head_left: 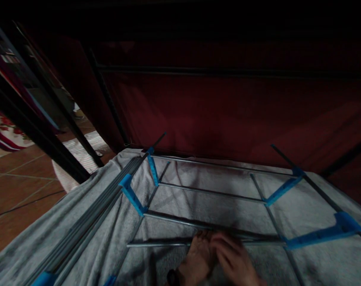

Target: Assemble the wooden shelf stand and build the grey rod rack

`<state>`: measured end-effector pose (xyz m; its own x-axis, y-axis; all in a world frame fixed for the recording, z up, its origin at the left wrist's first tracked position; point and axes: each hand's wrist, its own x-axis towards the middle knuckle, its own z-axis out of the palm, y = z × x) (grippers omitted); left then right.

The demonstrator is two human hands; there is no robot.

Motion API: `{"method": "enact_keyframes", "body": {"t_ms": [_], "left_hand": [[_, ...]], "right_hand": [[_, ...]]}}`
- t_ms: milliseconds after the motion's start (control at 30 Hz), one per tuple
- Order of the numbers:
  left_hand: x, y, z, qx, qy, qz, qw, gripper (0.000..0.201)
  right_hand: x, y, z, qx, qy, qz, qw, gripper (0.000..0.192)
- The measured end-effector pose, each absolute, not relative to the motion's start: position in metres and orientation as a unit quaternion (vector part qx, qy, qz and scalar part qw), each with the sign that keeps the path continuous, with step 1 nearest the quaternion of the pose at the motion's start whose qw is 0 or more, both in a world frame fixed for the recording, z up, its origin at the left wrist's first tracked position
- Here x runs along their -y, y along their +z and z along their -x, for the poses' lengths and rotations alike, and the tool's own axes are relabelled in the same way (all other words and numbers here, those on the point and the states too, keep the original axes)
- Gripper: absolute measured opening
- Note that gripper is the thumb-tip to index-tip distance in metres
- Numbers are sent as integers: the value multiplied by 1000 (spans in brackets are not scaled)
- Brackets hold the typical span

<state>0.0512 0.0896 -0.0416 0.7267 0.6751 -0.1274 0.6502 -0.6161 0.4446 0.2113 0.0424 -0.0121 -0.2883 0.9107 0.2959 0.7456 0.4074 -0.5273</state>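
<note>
Hands meet low at the frame's front rail: left hand (196, 256) and right hand (232, 258) touch a grey metal rod (168, 243) lying on grey cloth (88, 222); blur hides whether fingers close round it. Blue connectors (133, 194) join neighbouring rods.

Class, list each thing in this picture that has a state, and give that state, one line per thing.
Left hand: fingers on the nearest metal rod.
Right hand: blurred, fingers at the same rod.
Metal frame: lying flat on the grey cloth.
Blue connectors: fitted on rods.
Loose rods: bundled, left side.
</note>
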Motion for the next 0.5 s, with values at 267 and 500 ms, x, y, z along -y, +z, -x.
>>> {"method": "enact_keyframes", "body": {"t_ms": [267,500], "left_hand": [[-168,11,-52,-441,158,-855,223,35],[-331,19,-42,-671,151,-722,68,33]], "right_hand": [[-205,-5,-278,694,51,662,278,41],[-259,-49,-322,585,118,801,42,63]]}}
